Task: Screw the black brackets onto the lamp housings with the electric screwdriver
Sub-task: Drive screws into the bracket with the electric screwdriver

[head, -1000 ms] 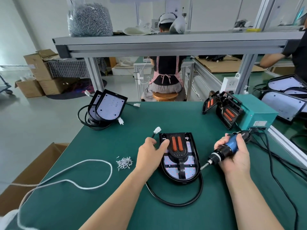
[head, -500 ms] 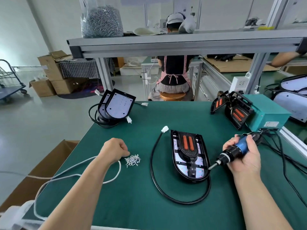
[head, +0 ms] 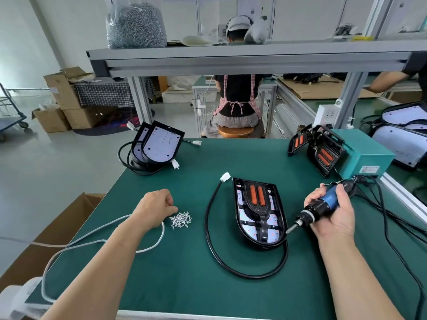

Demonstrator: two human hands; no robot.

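A black lamp housing (head: 248,229) lies at the middle of the green table (head: 231,285), LED board facing up. A black bracket with two orange strips (head: 256,197) sits on it. My right hand (head: 335,220) grips the blue and black electric screwdriver (head: 322,205); its bit points down-left at the housing's right rim. My left hand (head: 154,209) is well left of the housing. Its fingers are curled, and the fingertips pinch at the left edge of a small pile of silver screws (head: 181,220).
The housing's black cable (head: 208,229) loops around its near end. Two housings (head: 159,144) are stacked at the back left. Spare brackets (head: 323,155) lean on a teal box (head: 362,158) at the back right. A white cord (head: 92,241) trails left, and tool cables (head: 392,227) run right.
My left hand left the housing and went left to the screw pile, where its fingertips now touch the screws. My right hand with the screwdriver has barely moved.
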